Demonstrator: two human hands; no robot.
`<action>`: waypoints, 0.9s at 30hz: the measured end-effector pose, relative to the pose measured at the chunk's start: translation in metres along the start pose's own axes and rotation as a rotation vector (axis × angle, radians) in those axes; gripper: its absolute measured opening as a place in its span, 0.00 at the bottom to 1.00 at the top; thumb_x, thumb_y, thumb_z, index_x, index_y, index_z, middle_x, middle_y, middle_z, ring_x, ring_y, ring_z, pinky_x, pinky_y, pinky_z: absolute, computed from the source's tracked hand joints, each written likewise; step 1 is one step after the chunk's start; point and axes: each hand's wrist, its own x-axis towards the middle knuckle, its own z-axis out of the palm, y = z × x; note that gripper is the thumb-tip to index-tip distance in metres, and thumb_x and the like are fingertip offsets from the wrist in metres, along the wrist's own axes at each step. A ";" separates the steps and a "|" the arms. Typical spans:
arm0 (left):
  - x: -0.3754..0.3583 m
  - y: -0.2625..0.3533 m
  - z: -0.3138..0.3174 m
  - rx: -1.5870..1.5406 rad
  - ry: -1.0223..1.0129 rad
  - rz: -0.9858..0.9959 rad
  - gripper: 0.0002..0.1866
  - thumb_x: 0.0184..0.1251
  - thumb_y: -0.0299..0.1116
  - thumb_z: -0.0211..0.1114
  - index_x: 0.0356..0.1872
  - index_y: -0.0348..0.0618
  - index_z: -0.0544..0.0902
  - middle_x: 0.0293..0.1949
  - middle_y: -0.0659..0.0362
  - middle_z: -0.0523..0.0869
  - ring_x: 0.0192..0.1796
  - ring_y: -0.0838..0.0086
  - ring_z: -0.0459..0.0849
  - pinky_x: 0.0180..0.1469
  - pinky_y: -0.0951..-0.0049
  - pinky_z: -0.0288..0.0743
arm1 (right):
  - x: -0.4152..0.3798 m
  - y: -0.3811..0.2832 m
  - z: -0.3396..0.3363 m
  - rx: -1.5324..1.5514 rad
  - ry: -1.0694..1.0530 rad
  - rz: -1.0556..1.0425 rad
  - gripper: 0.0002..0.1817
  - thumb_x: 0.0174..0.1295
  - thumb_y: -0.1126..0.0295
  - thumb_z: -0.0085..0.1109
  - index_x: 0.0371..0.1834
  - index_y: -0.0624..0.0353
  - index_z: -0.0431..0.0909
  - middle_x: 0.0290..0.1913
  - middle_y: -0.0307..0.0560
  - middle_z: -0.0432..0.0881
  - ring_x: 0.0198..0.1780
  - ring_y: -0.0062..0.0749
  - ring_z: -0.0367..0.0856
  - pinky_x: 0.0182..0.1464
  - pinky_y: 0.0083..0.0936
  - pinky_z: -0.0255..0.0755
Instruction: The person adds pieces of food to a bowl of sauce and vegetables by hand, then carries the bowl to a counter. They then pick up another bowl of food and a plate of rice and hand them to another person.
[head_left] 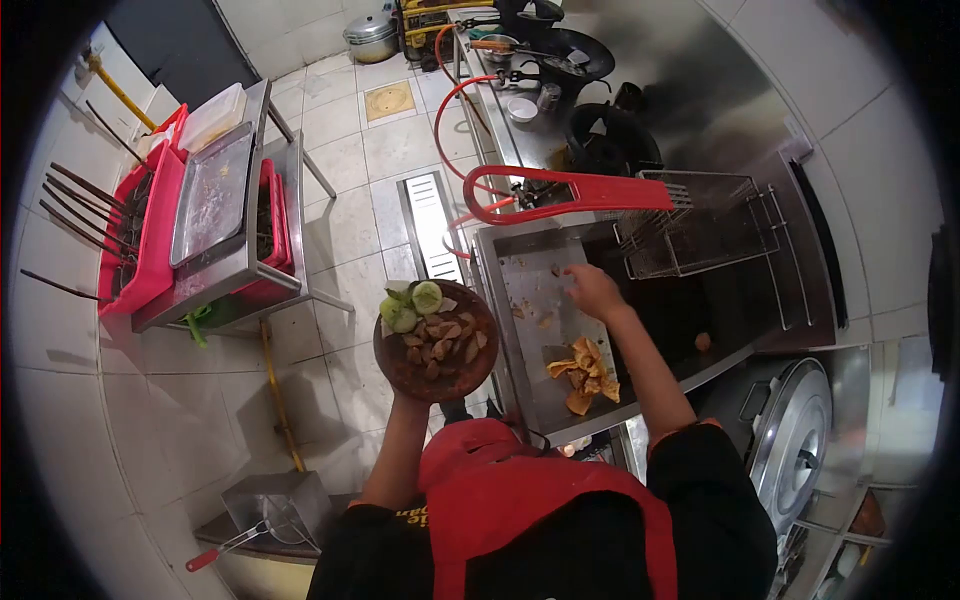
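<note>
My left hand is under a round brown dish, holding it up; most of its fingers are hidden beneath. On the dish lie several brown chunks of food, pale green cucumber slices and a bit of green leaf. Over the steel tray of the fryer, my right hand reaches out with its fingertips slightly apart, and I see nothing between them. Golden fried pieces sit in the tray's near part, below my right hand. Small crumbs are scattered on the tray's metal.
A wire fry basket with a red handle rests across the fryer, beyond my right hand. Black woks stand on the stove behind. On the left, a steel table bears a metal tray and a pink crate with skewer-like handles. A lidded pot stands right.
</note>
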 end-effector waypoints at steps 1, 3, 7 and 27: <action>-0.002 0.001 0.000 0.009 0.009 0.013 0.29 0.70 0.53 0.39 0.66 0.49 0.57 0.65 0.52 0.63 0.64 0.59 0.65 0.66 0.58 0.61 | 0.005 -0.001 0.010 -0.012 0.015 0.010 0.16 0.49 0.70 0.60 0.43 0.58 0.75 0.41 0.54 0.79 0.47 0.48 0.77 0.47 0.40 0.72; -0.005 0.002 -0.001 0.018 0.023 0.030 0.29 0.70 0.53 0.39 0.67 0.49 0.57 0.65 0.52 0.62 0.64 0.59 0.65 0.66 0.58 0.60 | 0.023 0.000 0.029 -0.048 0.104 0.029 0.13 0.49 0.70 0.60 0.39 0.59 0.76 0.38 0.54 0.79 0.44 0.48 0.77 0.46 0.40 0.72; -0.012 0.006 -0.001 0.034 0.043 0.055 0.29 0.70 0.53 0.39 0.67 0.49 0.57 0.65 0.52 0.62 0.64 0.59 0.65 0.66 0.57 0.60 | 0.052 0.018 0.060 -0.064 0.154 0.004 0.09 0.48 0.70 0.58 0.33 0.60 0.76 0.36 0.55 0.78 0.43 0.50 0.77 0.45 0.41 0.72; -0.019 0.011 -0.005 0.271 0.019 0.164 0.31 0.69 0.56 0.39 0.67 0.50 0.57 0.65 0.52 0.61 0.65 0.57 0.64 0.66 0.56 0.60 | -0.008 0.012 0.073 -0.201 -0.247 -0.450 0.09 0.49 0.75 0.55 0.35 0.57 0.74 0.36 0.52 0.74 0.41 0.50 0.76 0.42 0.40 0.72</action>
